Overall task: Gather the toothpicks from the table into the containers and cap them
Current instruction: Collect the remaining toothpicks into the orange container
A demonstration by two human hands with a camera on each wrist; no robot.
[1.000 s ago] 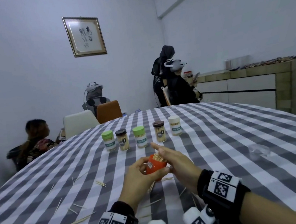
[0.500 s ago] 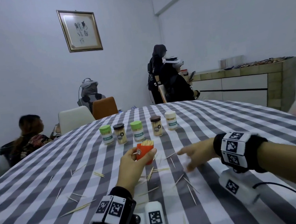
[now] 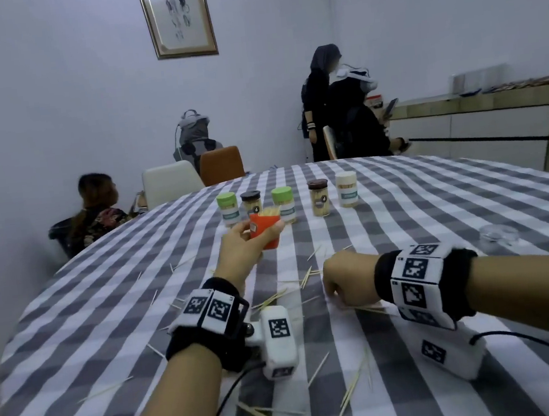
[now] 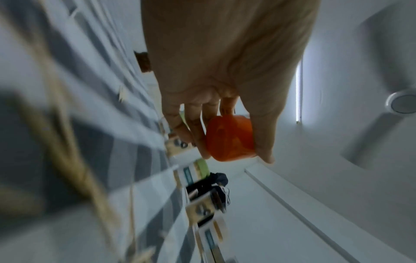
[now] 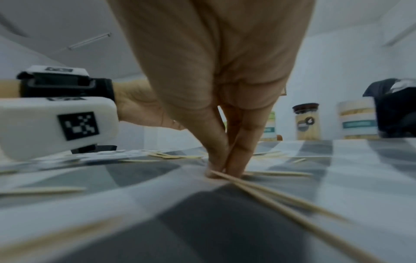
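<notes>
My left hand (image 3: 253, 240) grips an uncapped orange container (image 3: 266, 230) above the checked table (image 3: 437, 224); toothpick tips stick out of its top. In the left wrist view my fingers (image 4: 198, 128) curl round the orange container (image 4: 229, 137). My right hand (image 3: 348, 279) is down on the cloth nearer to me, knuckles up. The right wrist view shows its fingertips (image 5: 219, 165) pinching the ends of two or three toothpicks (image 5: 281, 201) lying on the table. Several loose toothpicks (image 3: 352, 382) lie scattered around both hands.
Several capped containers stand in a row beyond my left hand: green-lidded (image 3: 228, 209), dark-lidded (image 3: 319, 201), white (image 3: 347, 188). A clear lid (image 3: 498, 240) lies at the right. Other people stand and sit beyond the table.
My right hand left the orange container, swung right, then dropped to the cloth and closed on toothpicks. The left hand has kept the container raised.
</notes>
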